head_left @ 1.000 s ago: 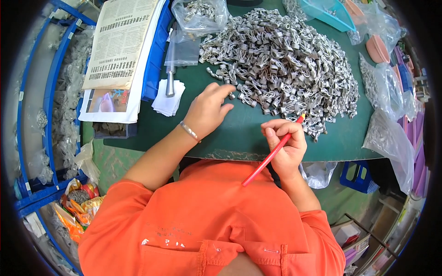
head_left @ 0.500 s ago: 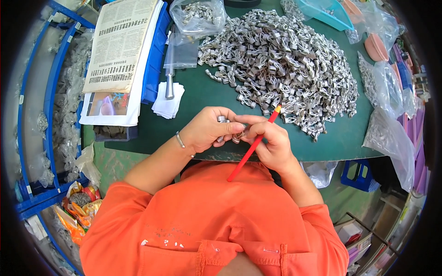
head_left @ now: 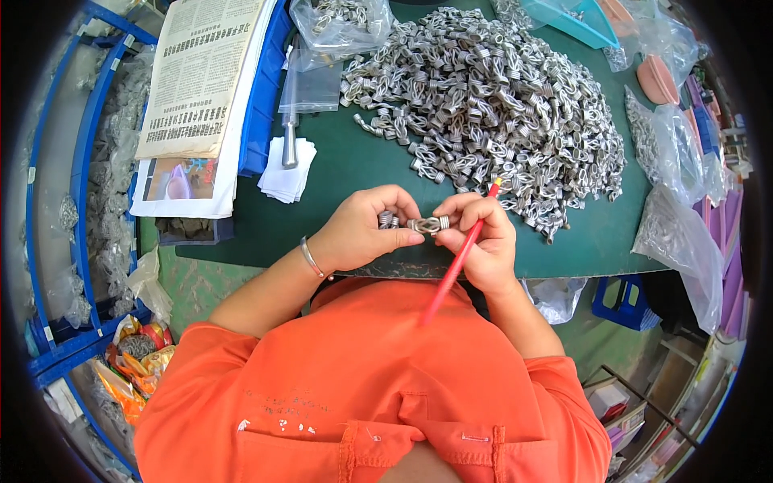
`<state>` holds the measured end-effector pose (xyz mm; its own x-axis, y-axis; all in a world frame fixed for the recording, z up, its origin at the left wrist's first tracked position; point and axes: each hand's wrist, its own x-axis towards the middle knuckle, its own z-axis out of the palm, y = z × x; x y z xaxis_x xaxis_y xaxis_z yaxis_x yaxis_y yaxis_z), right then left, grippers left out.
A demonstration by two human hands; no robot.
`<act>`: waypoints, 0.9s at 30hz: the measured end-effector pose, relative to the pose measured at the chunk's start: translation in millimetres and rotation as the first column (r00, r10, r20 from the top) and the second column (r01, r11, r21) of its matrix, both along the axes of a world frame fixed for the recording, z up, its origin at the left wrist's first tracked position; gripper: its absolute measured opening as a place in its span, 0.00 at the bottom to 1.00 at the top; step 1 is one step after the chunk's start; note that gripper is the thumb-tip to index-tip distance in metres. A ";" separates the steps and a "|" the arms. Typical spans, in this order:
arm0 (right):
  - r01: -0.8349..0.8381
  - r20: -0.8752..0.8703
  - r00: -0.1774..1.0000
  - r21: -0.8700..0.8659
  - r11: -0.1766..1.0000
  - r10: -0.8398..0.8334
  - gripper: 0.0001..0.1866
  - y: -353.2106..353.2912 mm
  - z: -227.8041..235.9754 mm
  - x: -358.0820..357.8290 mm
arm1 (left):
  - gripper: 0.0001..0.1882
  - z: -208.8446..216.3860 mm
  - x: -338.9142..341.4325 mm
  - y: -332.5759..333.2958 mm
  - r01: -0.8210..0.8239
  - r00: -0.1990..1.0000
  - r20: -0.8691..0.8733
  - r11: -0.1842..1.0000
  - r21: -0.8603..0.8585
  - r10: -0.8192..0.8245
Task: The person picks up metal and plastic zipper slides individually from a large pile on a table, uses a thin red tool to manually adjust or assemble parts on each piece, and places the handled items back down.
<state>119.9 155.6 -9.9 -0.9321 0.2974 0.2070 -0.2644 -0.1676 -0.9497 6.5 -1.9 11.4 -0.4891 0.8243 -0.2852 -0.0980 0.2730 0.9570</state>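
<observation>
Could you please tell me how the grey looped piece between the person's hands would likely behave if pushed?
The looped piece looks metallic, so it is probably stiff and rather heavy for its size. Its shiny surface may feel slightly slippery. Its rounded, ribbed end might let it roll, though its uneven shape would likely stop it soon.

A silvery looped metal piece (head_left: 425, 226) lies crosswise between fingers (head_left: 404, 237), a red stick (head_left: 456, 266) slanting alongside.

A wide fisheye view looks down and forward from head height, close above the left hand (head_left: 361, 231), right hand (head_left: 491, 253) and table (head_left: 341, 161)
</observation>
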 end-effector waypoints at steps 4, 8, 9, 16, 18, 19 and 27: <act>-0.026 0.074 0.996 -0.190 0.981 0.041 0.09 1.9 -2.0 0.5 | 0.10 2.7 2.6 -0.1 -0.047 0.997 -0.067 0.999 0.019 0.048; -0.100 0.103 0.986 -0.251 0.963 0.129 0.09 5.3 -10.1 2.5 | 0.09 8.9 7.5 1.1 -0.073 0.972 -0.210 0.986 0.150 0.104; -0.145 0.069 0.983 -0.258 0.955 0.168 0.09 5.2 -13.9 2.3 | 0.09 9.9 8.5 1.7 -0.044 0.945 -0.311 0.980 0.195 0.105; -0.014 -0.002 1.000 -0.026 1.000 0.014 0.12 3.8 -11.5 0.8 | 0.10 6.4 9.7 0.3 -0.074 0.943 -0.301 0.969 0.238 0.146; 0.051 -0.017 0.999 0.010 0.999 -0.050 0.15 4.3 -11.7 0.7 | 0.10 -0.4 11.0 -1.8 -0.128 0.946 -0.264 0.967 0.222 0.186; 0.052 -0.015 0.999 0.012 0.999 -0.052 0.15 3.1 -8.9 0.6 | 0.10 -2.4 10.2 -2.5 -0.127 0.947 -0.262 0.966 0.223 0.185; 0.082 0.019 0.997 -0.138 0.987 -0.081 0.20 -2.8 -0.6 0.9 | 0.09 -4.6 11.2 -1.7 -0.170 0.937 -0.274 0.969 0.179 0.215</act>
<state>120.8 152.8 -10.5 -0.9060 0.3974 0.1457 -0.2697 -0.2767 -0.9223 17.7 -3.7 6.8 -0.6854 0.7280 0.0116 0.1523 0.1277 0.9800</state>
